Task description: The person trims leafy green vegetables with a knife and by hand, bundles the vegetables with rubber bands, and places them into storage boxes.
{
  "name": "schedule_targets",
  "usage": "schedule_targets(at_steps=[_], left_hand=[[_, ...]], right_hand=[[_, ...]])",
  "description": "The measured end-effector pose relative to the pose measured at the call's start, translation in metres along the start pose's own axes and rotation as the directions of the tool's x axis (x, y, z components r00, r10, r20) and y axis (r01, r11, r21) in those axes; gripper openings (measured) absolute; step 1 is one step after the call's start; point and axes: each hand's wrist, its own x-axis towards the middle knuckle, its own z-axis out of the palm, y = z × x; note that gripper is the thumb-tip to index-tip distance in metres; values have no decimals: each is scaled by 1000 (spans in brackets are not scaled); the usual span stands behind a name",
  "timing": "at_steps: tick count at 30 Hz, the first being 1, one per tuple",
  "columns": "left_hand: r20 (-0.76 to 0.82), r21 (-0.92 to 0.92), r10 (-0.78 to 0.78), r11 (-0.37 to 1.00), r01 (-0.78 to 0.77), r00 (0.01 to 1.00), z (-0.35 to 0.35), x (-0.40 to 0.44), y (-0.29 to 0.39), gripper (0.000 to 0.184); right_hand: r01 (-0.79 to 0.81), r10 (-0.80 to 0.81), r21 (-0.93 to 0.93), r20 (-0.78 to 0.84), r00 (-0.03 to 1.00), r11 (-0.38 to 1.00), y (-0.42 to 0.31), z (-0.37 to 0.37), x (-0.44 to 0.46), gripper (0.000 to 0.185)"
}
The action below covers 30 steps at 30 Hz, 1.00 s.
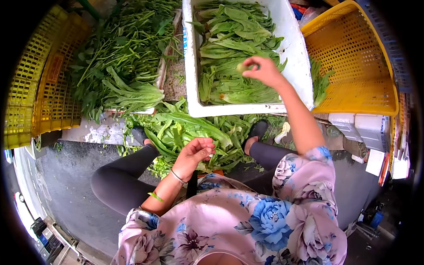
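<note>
My right hand (263,71) is over the white foam box (247,109), its fingers curled together. A small pale yellow-green bit shows blurred at its fingertips; I cannot tell what it is. Under it, long-leaf lettuce (240,46) lies in rows inside the box. My left hand (196,154) is closed, thumb against fingers, above a heap of loose lettuce leaves (187,126) between my feet. Something small and whitish shows at its fingertips, too little to name. A scrap of green leaf (155,196) clings to my left forearm, below a bracelet (178,177).
A large pile of leafy green stems (121,53) lies left of the box, with a lettuce bunch (132,91) at its front. Yellow plastic crates (57,88) stand at the far left. A tilted yellow crate (349,53) is on the right, near white cartons (369,126).
</note>
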Motion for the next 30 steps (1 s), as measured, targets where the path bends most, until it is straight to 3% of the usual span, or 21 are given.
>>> schedule_targets(at_steps=[1, 3, 5, 6, 9, 11, 13, 14, 15, 17, 18, 19, 22, 30], left_hand=[[7, 3, 1, 1000, -1, 1000, 0, -1, 0, 25], [20, 17, 22, 1000, -23, 1000, 2, -1, -1, 26], [31, 31, 41, 999, -42, 999, 7, -2, 0, 27], [70, 47, 52, 997, -56, 996, 12, -4, 2, 28], [131, 60, 69, 995, -78, 989, 36, -13, 14, 32], [173, -167, 231, 965, -203, 957, 56, -19, 19, 45], [94, -279, 444, 871, -405, 891, 66, -19, 18, 61], [37, -320, 489, 832, -453, 872, 64, -16, 13, 67], [7, -378, 481, 813, -443, 877, 62, -19, 17, 52], [-84, -462, 318, 828, -319, 944, 51, -20, 14, 38], [-158, -521, 268, 795, -311, 950, 46, -19, 10, 25], [-162, -519, 269, 795, -314, 949, 39, -19, 4, 25], [-206, -499, 208, 818, -286, 956, 29, -22, -5, 19], [-244, -475, 248, 812, -338, 938, 28, -28, -5, 17]], right_hand=[[-4, 12, 71, -120, 993, 997, -12, -12, -12, 33], [94, 61, 427, -335, 940, 899, -36, -33, -43, 31], [384, -77, 668, -441, 894, 638, -46, -46, -71, 30], [436, -49, 727, -487, 872, 531, -59, -44, -87, 28], [418, 65, 820, -477, 876, 390, -75, -6, -129, 27], [325, 184, 903, -382, 905, 280, -74, 38, -151, 28], [287, 188, 930, -331, 925, 227, -86, 80, -165, 27], [233, 186, 940, -282, 941, 248, -83, 99, -171, 28], [204, 176, 927, -268, 947, 314, -84, 116, -176, 30], [181, 189, 859, -302, 934, 479, -89, 136, -186, 34], [251, 122, 801, -371, 921, 543, -88, 143, -188, 35], [250, 120, 803, -367, 922, 540, -85, 146, -191, 35], [150, 105, 945, -188, 977, 290, -77, 153, -198, 43], [161, 114, 894, -227, 967, 417, -83, 167, -205, 39]])
